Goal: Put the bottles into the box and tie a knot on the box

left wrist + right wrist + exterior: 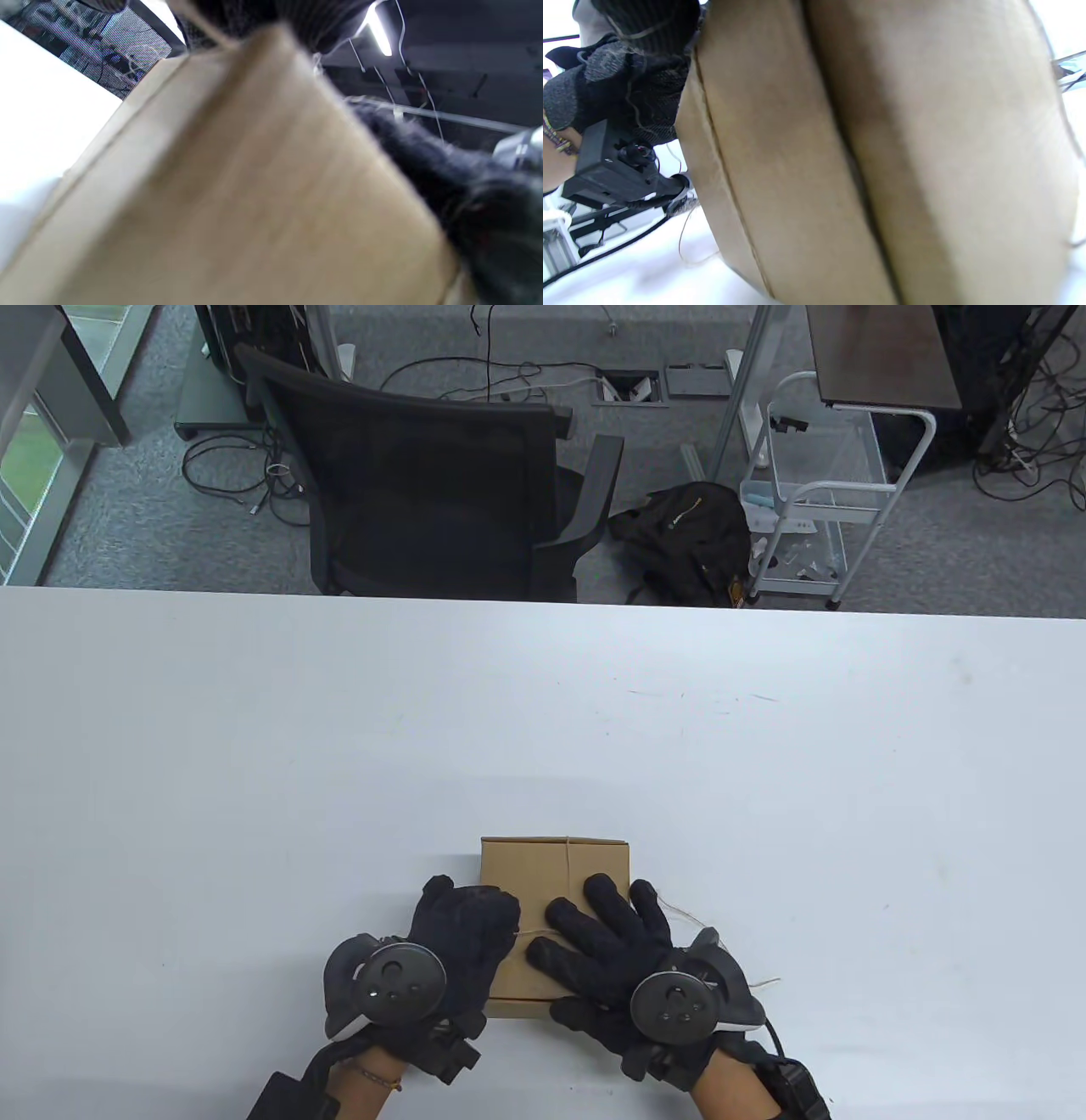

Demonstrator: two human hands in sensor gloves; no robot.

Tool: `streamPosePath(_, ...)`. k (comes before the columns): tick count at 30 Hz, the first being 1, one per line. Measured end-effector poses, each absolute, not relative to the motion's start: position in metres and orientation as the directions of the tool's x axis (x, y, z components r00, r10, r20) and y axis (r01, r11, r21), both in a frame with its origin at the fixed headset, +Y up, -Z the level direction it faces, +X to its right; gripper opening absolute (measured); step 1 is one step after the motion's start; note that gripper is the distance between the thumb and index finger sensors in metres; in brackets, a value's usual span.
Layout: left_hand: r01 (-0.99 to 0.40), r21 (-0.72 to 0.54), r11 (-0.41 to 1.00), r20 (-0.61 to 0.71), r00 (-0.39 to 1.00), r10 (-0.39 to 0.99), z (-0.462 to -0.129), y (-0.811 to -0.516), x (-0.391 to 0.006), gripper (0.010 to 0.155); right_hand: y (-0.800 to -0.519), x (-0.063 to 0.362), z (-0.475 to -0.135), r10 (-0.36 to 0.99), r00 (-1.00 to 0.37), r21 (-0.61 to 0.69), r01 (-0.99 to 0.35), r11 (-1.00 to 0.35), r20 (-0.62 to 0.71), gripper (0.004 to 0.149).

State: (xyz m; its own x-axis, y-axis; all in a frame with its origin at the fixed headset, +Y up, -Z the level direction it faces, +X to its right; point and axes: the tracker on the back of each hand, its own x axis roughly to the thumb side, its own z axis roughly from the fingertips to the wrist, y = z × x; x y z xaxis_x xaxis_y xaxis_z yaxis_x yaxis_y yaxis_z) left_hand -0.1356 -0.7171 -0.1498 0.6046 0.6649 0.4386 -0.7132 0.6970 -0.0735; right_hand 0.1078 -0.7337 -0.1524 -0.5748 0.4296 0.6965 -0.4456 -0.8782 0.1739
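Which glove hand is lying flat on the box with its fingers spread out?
The right hand in its black glove. Its fingers lie straight and spread across the brown cardboard box, while the left hand has its fingers curled.

**Our gloves, trackers and wrist rigs**

We wear black knitted gloves on our left hand [462, 929] and right hand [607, 946]. A dark grey round tracker [386, 980] with a ringed disc face sits at 7 o'clock of the left knuckles; its twin [679, 1003], edged in white, sits at 5 o'clock of the right. A beaded bracelet [377, 1077] circles our bare left wrist. Black camera boxes and a black cable [774, 1037] trail from the wrists.
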Motion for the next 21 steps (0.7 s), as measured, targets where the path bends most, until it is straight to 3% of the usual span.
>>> streamPosePath(5,-0.77,-0.189,0.609,0.424,0.495,0.758,-0.153,-0.72,-0.141,0.058,-0.733,0.109,-0.154,0.422,-0.602,0.137,-0.461,-0.877,0.678,0.067)
streamPosePath(10,-0.578,-0.093,0.811,0.507,0.673,0.538,-0.147,-0.718,-0.134,0.066,-0.735,0.11,-0.154,0.429,-0.593,0.127,-0.482,-0.867,0.682,0.07)
streamPosePath(14,-0.577,-0.114,0.809,0.518,0.66,0.544,-0.145,-0.719,-0.132,0.06,-0.737,0.116,-0.155,0.455,-0.559,0.13,-0.524,-0.842,0.693,0.064)
streamPosePath(17,-0.559,-0.115,0.821,0.526,0.667,0.527,-0.145,-0.72,-0.131,0.058,-0.738,0.118,-0.157,0.493,-0.537,0.144,-0.564,-0.813,0.685,0.072)
streamPosePath(21,-0.532,-0.151,0.833,0.543,0.659,0.52,-0.144,-0.722,-0.129,0.053,-0.743,0.113,-0.156,0.49,-0.586,0.212,-0.478,-0.852,0.645,0.07)
